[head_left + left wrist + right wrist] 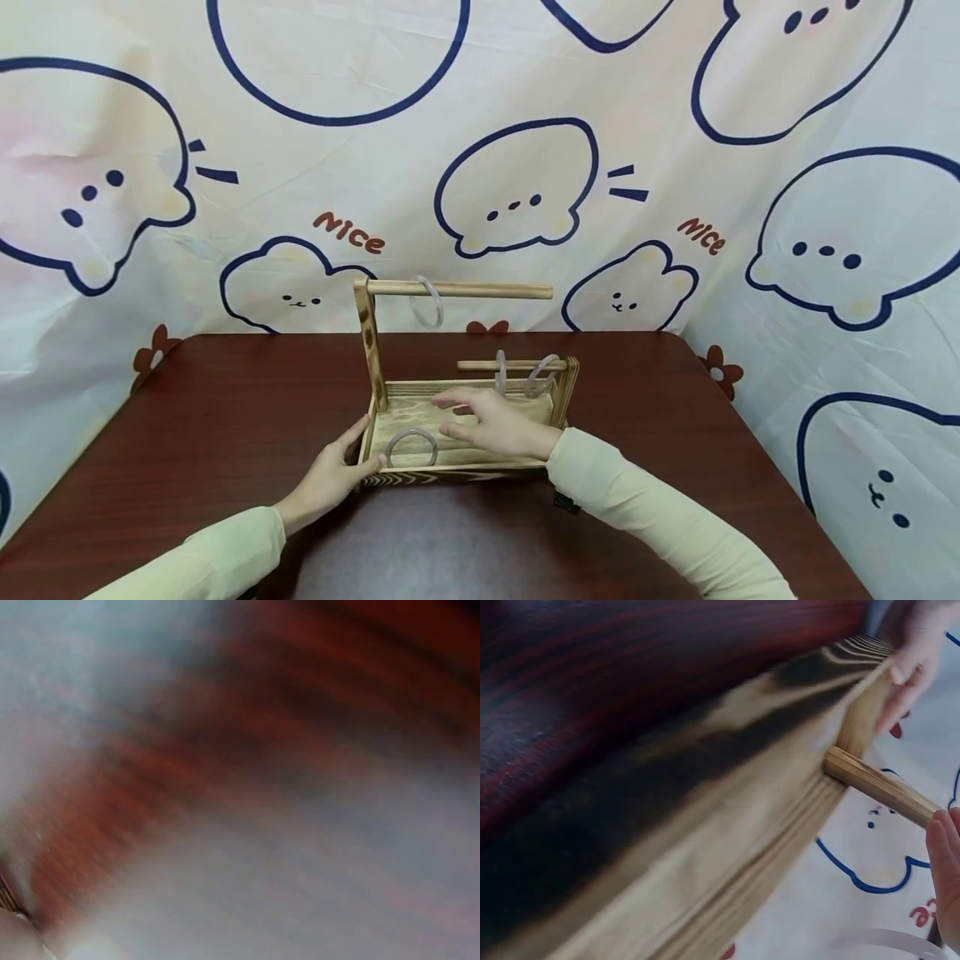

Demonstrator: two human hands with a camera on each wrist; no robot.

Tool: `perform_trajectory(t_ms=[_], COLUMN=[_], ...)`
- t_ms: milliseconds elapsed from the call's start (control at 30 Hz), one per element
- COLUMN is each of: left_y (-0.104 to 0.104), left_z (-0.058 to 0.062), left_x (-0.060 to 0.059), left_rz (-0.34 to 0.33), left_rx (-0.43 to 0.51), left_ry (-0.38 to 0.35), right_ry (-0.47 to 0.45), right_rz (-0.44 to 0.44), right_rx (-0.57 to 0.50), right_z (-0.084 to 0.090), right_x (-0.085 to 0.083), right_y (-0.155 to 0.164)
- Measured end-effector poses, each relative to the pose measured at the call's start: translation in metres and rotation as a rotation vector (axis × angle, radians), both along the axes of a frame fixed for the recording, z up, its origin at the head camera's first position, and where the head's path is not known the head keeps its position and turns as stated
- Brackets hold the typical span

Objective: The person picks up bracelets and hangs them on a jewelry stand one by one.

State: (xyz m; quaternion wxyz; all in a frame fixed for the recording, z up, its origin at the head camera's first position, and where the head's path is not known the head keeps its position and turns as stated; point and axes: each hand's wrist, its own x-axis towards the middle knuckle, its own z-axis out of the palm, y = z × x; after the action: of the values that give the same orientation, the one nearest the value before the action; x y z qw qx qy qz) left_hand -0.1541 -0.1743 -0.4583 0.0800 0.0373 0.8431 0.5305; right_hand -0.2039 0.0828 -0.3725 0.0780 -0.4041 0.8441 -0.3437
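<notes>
A wooden tray-like rack (465, 473) with two horizontal rods stands on the table. My left hand (330, 477) grips its left end, thumb over the front corner and fingers along the outer side. Over the tray floor hovers my right hand (498, 423), its fingers loosely extended and nothing between them. One clear ring (412, 432) leans inside the tray at the front left. Another ring (437, 312) hangs on the upper rod (495, 291). Two more, a ring (500, 372) and a tilted ring (531, 385), hang on the lower rod (474, 366) behind the right hand.
The dark reddish table (247, 417) extends around the rack. A cartoon-printed cloth (510, 83) forms walls behind and at both sides. The rack's upright post (371, 350) rises at the left, and a shorter post (564, 396) at the right. The left wrist view is mostly blurred.
</notes>
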Motion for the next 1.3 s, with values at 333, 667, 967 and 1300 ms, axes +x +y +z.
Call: perform_trajectory(t_ms=[333, 667, 967, 1300], left_y=[0.0, 0.001, 0.001, 0.0], left_z=[-0.001, -0.002, -0.001, -0.002], left_x=[0.0, -0.001, -0.001, -0.001], left_rz=[0.007, 0.021, 0.006, 0.005], left_rx=[-0.015, -0.011, -0.049, 0.026], left_ry=[0.011, -0.005, 0.027, 0.006], right_ry=[0.025, -0.033, -0.061, 0.02], right_rz=[0.058, 0.14, 0.221, 0.184], right_rx=[0.114, 0.209, 0.329, 0.369], right_z=[-0.035, -0.052, -0.06, -0.064], right_x=[-0.015, -0.032, -0.037, -0.038], right_y=[-0.008, -0.025, -0.037, -0.043])
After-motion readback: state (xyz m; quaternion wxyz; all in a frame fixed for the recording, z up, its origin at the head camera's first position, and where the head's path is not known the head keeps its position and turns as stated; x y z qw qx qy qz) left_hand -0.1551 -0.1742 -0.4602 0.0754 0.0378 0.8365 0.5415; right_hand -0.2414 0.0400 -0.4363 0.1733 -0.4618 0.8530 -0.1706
